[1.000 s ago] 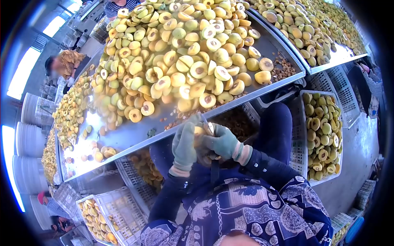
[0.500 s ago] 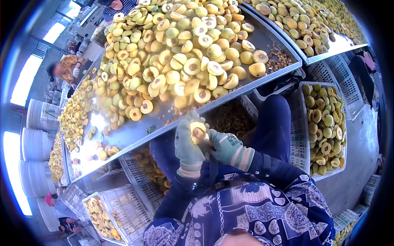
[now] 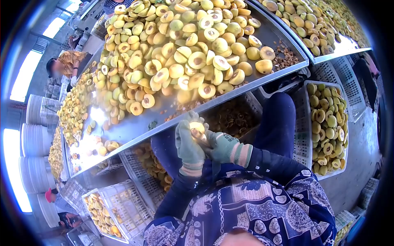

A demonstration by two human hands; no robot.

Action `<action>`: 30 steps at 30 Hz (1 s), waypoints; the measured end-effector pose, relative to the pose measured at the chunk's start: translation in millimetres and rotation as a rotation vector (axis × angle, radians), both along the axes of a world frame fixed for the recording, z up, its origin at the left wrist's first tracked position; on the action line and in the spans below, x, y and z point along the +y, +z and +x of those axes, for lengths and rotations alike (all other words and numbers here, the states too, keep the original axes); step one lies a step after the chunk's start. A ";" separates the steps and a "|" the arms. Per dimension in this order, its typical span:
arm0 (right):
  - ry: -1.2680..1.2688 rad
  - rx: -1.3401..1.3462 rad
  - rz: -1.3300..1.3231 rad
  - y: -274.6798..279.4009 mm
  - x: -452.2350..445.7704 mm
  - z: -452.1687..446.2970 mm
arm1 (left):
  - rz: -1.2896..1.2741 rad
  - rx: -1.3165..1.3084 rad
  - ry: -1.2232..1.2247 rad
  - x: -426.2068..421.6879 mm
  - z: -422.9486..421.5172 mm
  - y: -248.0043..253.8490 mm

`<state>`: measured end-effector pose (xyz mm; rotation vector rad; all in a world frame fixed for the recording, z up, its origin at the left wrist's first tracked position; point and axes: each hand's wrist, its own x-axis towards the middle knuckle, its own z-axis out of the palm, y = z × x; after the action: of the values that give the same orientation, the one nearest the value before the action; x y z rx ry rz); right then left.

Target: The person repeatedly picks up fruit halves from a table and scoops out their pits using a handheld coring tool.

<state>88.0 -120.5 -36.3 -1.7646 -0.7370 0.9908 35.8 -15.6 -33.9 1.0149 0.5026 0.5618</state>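
My left hand [image 3: 189,149], in a pale green glove, is wrapped round a halved yellow fruit [image 3: 197,127], its cut face up and showing a brown centre. Against the fruit, my right hand [image 3: 225,148], gloved too, is closed on a tool that is mostly hidden by the fingers; a dark part of it reaches the fruit's centre. Both hands are close together over my lap, just below the edge of a metal table [image 3: 164,133]. Halved fruits [image 3: 197,60] are heaped on that table.
Beneath the table edge sits a crate of dark scraps [image 3: 234,117]. At the right stands a white crate of fruit halves [image 3: 326,127], at lower left another crate [image 3: 123,209]. Small brown pits [image 3: 285,59] lie on the table. A person [image 3: 65,65] is at the far left.
The fruit has turned so its cut face shows, and the tool has come against its centre. In the last half second the hands have barely moved, while the view has shifted slightly.
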 end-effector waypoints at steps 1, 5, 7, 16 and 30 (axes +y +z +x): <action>-0.030 0.120 0.132 -10.6 6.0 -4.2 | 0.009 -0.005 0.001 1.1 -0.3 -1.6; 0.085 0.669 -0.121 18.2 0.1 11.5 | -0.027 -0.022 0.003 6.7 -3.9 -2.8; 0.148 0.752 -0.039 16.9 -5.6 15.5 | 0.123 0.097 -0.045 16.2 -6.8 -4.8; 0.217 1.468 0.475 -9.2 -27.2 7.3 | 0.100 0.093 -0.225 -6.2 5.0 4.4; -0.148 1.053 0.160 -27.0 -36.4 12.1 | 1.036 0.693 -0.094 190.7 -77.8 30.5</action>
<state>100.2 -157.0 -63.3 -0.9157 -0.0023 1.4888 -42.0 175.1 -3.4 2.2472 0.7840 0.3550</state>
